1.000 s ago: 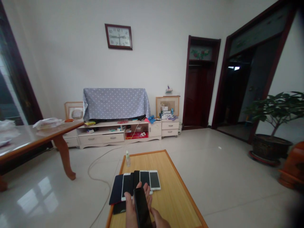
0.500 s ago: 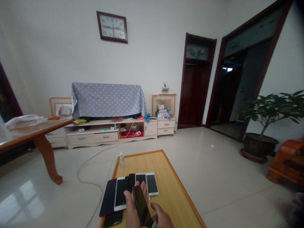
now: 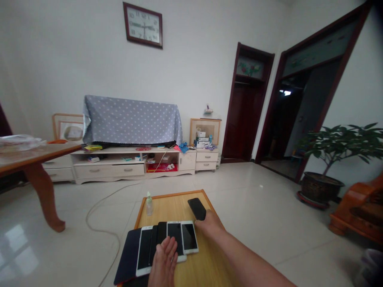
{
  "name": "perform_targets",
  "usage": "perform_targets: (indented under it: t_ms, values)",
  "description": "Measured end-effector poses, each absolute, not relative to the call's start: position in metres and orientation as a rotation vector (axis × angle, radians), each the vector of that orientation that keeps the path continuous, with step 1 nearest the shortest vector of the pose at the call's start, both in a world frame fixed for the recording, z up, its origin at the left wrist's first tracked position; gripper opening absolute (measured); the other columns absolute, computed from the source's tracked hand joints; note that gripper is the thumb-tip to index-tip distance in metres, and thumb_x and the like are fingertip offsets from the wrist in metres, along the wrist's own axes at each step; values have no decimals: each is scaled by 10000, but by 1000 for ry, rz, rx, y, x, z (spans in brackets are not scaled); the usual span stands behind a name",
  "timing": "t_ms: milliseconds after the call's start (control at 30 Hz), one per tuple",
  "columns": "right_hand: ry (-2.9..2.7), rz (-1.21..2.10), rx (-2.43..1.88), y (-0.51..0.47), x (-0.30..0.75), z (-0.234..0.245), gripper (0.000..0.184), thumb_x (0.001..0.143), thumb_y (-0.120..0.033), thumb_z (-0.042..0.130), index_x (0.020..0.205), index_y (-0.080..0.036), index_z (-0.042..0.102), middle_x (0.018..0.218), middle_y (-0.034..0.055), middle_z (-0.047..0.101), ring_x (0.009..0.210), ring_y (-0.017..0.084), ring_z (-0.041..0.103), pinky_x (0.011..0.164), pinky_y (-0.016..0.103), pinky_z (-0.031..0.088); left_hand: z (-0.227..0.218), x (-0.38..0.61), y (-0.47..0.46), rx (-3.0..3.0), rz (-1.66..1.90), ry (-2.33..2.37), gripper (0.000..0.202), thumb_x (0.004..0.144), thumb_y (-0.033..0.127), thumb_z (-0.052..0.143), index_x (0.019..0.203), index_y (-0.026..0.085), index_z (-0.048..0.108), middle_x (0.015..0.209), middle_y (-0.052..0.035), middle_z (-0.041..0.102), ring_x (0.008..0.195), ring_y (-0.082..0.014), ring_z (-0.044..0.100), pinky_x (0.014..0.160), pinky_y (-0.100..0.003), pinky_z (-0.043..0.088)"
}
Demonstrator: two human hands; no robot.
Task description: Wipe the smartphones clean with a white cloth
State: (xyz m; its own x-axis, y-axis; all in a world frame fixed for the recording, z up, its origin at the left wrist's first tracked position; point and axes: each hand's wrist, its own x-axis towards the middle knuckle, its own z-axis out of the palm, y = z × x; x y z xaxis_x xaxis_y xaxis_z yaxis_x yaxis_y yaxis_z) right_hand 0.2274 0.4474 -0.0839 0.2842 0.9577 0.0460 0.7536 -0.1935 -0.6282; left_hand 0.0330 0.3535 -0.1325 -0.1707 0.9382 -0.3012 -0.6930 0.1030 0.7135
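Observation:
My right hand (image 3: 208, 222) grips the near end of a black smartphone (image 3: 196, 208), over the far right part of the wooden table (image 3: 215, 263). Whether that phone touches the tabletop I cannot tell. Palm up and holding nothing, my left hand (image 3: 164, 259) is above a row of phones. In that row are a white phone (image 3: 144, 249) at the left, dark ones beside it, a second white phone (image 3: 175, 231) partly behind my fingers, and a third white phone (image 3: 189, 238) at the right. A dark blue case or cover (image 3: 127, 255) lies at the row's left end.
A small clear bottle with a green top (image 3: 149, 204) stands at the table's far left corner. A cable (image 3: 89, 227) runs over the floor. Beyond are a low white cabinet (image 3: 107, 170), a brown table (image 3: 38, 159) at left and a potted plant (image 3: 321, 187) at right.
The black smartphone has left my left palm. My right hand has carried it forward and right, over the table's far part. My left hand stays low, now without it.

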Motion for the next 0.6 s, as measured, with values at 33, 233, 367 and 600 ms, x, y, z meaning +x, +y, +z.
perform_targets:
  t_ms: [33, 233, 367, 600]
  values:
    - [-1534, 473, -2044, 458, 228, -86, 380, 670, -322, 765, 1000, -138, 719, 976, 139, 747, 891, 275, 705, 674, 287, 462, -135, 31, 356, 341, 1499, 916, 357, 991, 417, 482, 1235, 214, 646, 1413, -151, 609, 1376, -294, 508, 1235, -528, 269]
    - [-1514, 451, -2201, 500, 230, -98, 374, 669, -230, 786, 1023, -119, 741, 1076, 188, 733, 993, 295, 705, 750, 299, 479, -155, 19, 371, 284, 1412, 907, 312, 970, 331, 517, 1215, 197, 656, 1407, -171, 610, 1401, -305, 468, 1232, -539, 260]
    - [-1491, 483, -2271, 516, 230, -105, 340, 726, -225, 801, 1038, -108, 734, 1123, 198, 713, 1054, 302, 690, 824, 312, 498, -157, 9, 373, 341, 1403, 952, 299, 964, 319, 509, 1193, 194, 657, 1397, -169, 620, 1379, -311, 498, 1220, -552, 281]
    - [-1466, 550, -2339, 521, 229, -116, 345, 969, -370, 659, 1245, -169, 609, 1254, 92, 621, 1072, 233, 643, 903, 427, 558, -119, 6, 362, 275, 1350, 1005, 382, 1028, 389, 353, 1213, 163, 600, 1457, -170, 561, 1396, -274, 491, 1226, -509, 295]
